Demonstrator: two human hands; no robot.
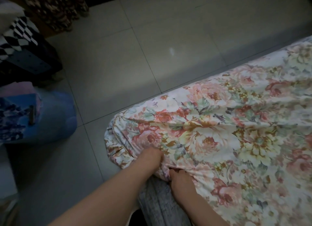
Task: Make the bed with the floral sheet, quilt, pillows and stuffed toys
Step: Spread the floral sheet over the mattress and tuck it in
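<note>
At six o'clock, your right hand (181,176) pinches the floral sheet (219,132); your left hand (152,158) has its fingers buried in it, grip unclear.

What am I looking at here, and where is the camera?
There is no machine: a person works with bare hands, and the one picture comes from a camera on their head, looking down. A floral sheet covers the mattress, its corner near the tiled floor. The left hand pushes into the sheet at that corner, its fingers hidden in the cloth. The right hand beside it grips the sheet's edge, above a grey bed frame. A blue bag stands on the floor to the left.
</note>
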